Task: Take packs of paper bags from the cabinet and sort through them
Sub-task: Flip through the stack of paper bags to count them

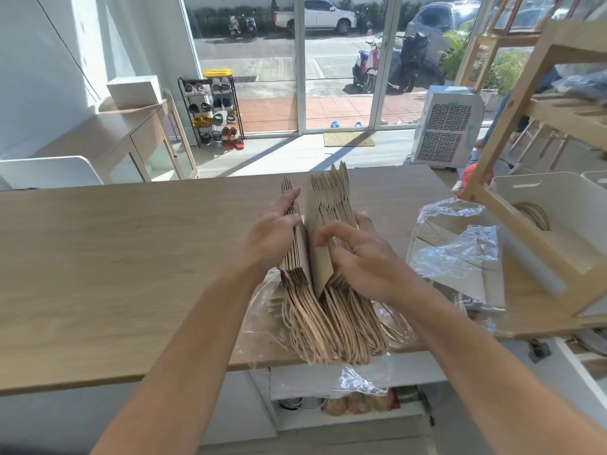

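A stack of brown paper bags (323, 205) stands on edge on the wooden table (115, 257), its twisted paper handles (328, 326) hanging toward me over the front edge. My left hand (274, 234) presses flat on the left part of the stack. My right hand (358, 254) grips the right part, fingers curled into the gap, and the stack is split in two. Clear plastic wrap (262, 310) lies under the bags. A second pack of bags in clear plastic (460, 254) lies to the right.
A wooden shelf frame (512, 133) with a white bin (558, 205) stands on the right end of the table. A white appliance (446, 126) stands on the floor beyond. Shelves with food packets (354, 403) sit under the table edge.
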{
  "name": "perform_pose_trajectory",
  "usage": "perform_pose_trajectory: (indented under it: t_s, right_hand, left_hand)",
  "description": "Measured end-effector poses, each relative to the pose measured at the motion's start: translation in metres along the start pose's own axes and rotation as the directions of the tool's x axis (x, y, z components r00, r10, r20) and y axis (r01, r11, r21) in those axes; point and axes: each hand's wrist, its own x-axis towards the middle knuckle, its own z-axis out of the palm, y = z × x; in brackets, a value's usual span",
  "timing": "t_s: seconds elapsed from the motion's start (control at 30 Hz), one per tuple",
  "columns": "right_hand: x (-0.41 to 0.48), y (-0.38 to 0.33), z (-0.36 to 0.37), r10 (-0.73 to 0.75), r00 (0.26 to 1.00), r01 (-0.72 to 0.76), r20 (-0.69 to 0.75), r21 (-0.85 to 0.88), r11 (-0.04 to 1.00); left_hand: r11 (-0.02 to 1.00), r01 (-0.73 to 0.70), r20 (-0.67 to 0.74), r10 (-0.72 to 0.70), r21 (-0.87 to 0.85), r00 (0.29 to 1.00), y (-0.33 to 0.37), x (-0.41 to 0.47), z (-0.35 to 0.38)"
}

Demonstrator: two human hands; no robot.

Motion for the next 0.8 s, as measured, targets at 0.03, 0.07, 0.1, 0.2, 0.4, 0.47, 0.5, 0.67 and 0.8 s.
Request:
perform_pose_trajectory:
  t_s: [0.03,0.07,0.1,0.2,0.4,0.47,0.5,0.67,0.8]
  right_hand:
    - [0.0,0.001,0.001,0.0,1.0,0.0,-0.003,-0.018,1.0]
    - [0.0,0.002,0.002,0.009,1.0,-0.009,-0.011,-0.034,0.999]
    - [0.0,0.002,0.003,0.025,1.0,-0.026,-0.018,-0.04,0.999]
    - [0.001,0.001,0.007,0.017,0.998,-0.02,-0.062,-0.043,0.999]
    - [0.004,-0.001,0.01,-0.008,0.998,0.004,-0.064,-0.054,0.999]
    - [0.004,0.0,0.009,0.012,0.999,-0.015,-0.052,-0.041,0.999]
    - [0.004,0.0,0.009,0.023,0.999,-0.025,-0.049,-0.035,0.999]
    - [0.005,0.001,0.008,0.003,1.0,-0.003,-0.012,-0.011,1.0]
    - [0.004,0.003,0.004,-0.008,1.0,0.008,0.024,-0.004,1.0]
  left_hand:
    - [1.0,0.0,-0.001,0.0,0.004,1.0,0.0,0.0,0.0]
    - [1.0,0.0,-0.001,0.0,0.008,1.0,0.0,0.0,0.001]
    - [1.0,0.001,0.001,-0.001,0.012,1.0,0.0,0.0,0.001]
    - [1.0,0.004,0.007,-0.004,0.019,1.0,0.0,0.0,0.001]
    - [1.0,0.01,0.017,-0.01,0.029,1.0,0.002,0.001,0.002]
    - [1.0,0.01,0.021,-0.01,0.028,1.0,0.002,0.001,0.002]
    - [1.0,0.009,0.022,-0.009,0.026,1.0,0.002,0.001,0.002]
    - [1.0,0.003,0.019,-0.003,0.018,1.0,0.003,0.002,0.003]
    - [1.0,0.007,0.024,-0.007,0.002,1.0,0.002,0.003,0.003]
